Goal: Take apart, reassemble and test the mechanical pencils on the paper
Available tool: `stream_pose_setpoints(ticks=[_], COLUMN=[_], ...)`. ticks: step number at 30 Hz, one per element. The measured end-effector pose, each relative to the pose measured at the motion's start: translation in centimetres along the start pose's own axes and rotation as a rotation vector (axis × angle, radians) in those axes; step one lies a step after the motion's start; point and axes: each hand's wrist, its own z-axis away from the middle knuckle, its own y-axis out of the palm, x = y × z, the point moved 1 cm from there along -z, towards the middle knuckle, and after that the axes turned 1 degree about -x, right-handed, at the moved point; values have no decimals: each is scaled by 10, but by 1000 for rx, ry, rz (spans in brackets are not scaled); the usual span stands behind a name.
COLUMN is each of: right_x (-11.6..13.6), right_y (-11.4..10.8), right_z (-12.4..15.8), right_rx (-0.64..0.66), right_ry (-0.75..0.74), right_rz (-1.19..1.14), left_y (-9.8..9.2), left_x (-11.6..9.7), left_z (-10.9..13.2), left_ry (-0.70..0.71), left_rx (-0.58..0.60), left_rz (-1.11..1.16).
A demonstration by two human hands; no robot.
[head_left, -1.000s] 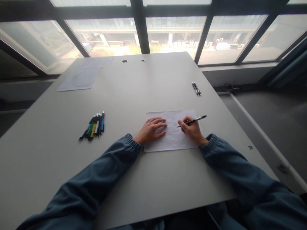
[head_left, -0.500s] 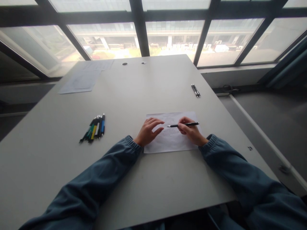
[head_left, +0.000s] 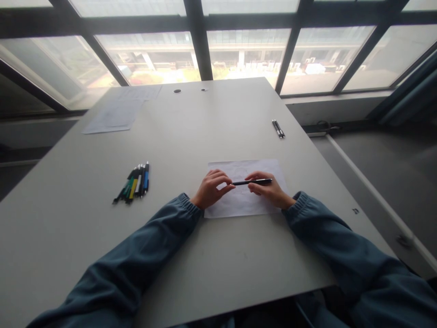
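A white sheet of paper [head_left: 239, 207] with faint pencil marks lies on the grey table [head_left: 191, 136] in front of me. Over it a black pen [head_left: 251, 182] is held level, tip pointing left. My right hand [head_left: 269, 189] grips the pen's rear half with curled fingers. My left hand [head_left: 211, 187] has its fingers curled and pinches the pen's tip end. Both hands hover just above the paper, wrists near its lower corners.
A bunch of several coloured pens [head_left: 134, 183] lies to the left. Two dark pens [head_left: 279, 128] sit near the right table edge. More sheets [head_left: 114, 114] lie at the far left corner. Large windows [head_left: 239, 50] stand behind the table.
My right hand stopped writing, turned the pen level and moved it left. My left hand lifted off the paper, curled its fingers and took the pen's tip end.
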Motion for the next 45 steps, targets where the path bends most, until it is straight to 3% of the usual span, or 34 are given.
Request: stream_pose_setpoints(ticks=[5,9,25,32,38,45], right_x=[-3,-4,-7,-6,-9,-12], right_y=[-5,-8,-10,-12,-12,-10], right_z=[-5,-7,-8,-9,-8,-7], right_rx=[-156,-194,-257,-395,-371,-409], right_ry=[81,125,111,-50,-123,-129], right_rz=[-278,-390,-393,-83,70,131], left_y=[-2,-3,-5,-6,-5,-5], left_x=[2,0,3,12,18,20], left_z=[-1,-2,-1,0,0,0], left_ry=[-102,-143,-147,-303,-455,-495], left_rx=[-146,-216,-239,-334,-368,-363], left_rz=[21,29,35,151,375,448])
